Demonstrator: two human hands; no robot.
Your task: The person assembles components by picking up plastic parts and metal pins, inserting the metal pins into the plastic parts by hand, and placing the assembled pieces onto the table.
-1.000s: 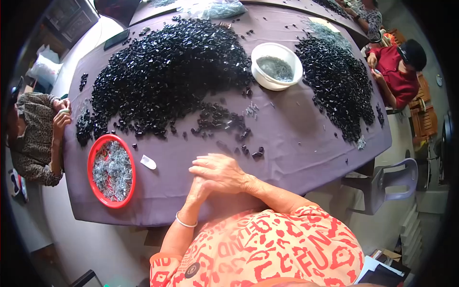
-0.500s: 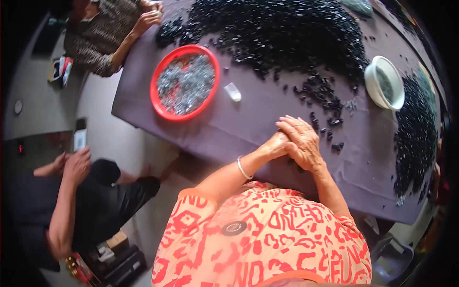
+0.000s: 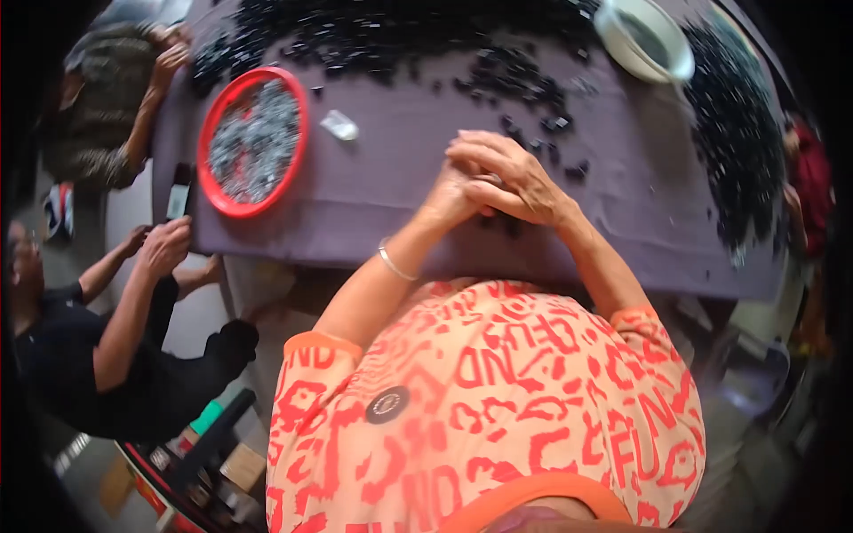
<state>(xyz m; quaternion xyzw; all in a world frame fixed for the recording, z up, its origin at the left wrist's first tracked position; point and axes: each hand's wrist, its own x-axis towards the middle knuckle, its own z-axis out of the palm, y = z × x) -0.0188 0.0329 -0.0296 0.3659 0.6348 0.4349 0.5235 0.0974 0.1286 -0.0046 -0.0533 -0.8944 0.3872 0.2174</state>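
Observation:
Over the near side of the cloth-covered table [image 3: 400,204], my two hands are clasped together. My right hand [image 3: 522,182] lies on top, its fingers wrapped over my left hand [image 3: 451,191]. Most of the left fingers are hidden underneath, and I see no object in either hand. A white bracelet circles my left wrist. Small black pieces [image 3: 515,80] lie scattered just beyond my hands, and a few show on the cloth right below them. To the left stands a round red tray [image 3: 242,210] filled with small, shiny, clear-looking pieces, with a small white packet [image 3: 339,125] beside it.
A large heap of black pieces [image 3: 355,40] spreads along the far side; another pile [image 3: 737,142] lies at the right. A pale basin [image 3: 622,62] stands between them. At left, one person holds a phone [image 3: 179,202]; another person [image 3: 98,133] sits at the table's corner.
The view has shifted, so the table and its things sit differently in the picture. My hands stay clasped, the right over the left. The person at left still holds the phone.

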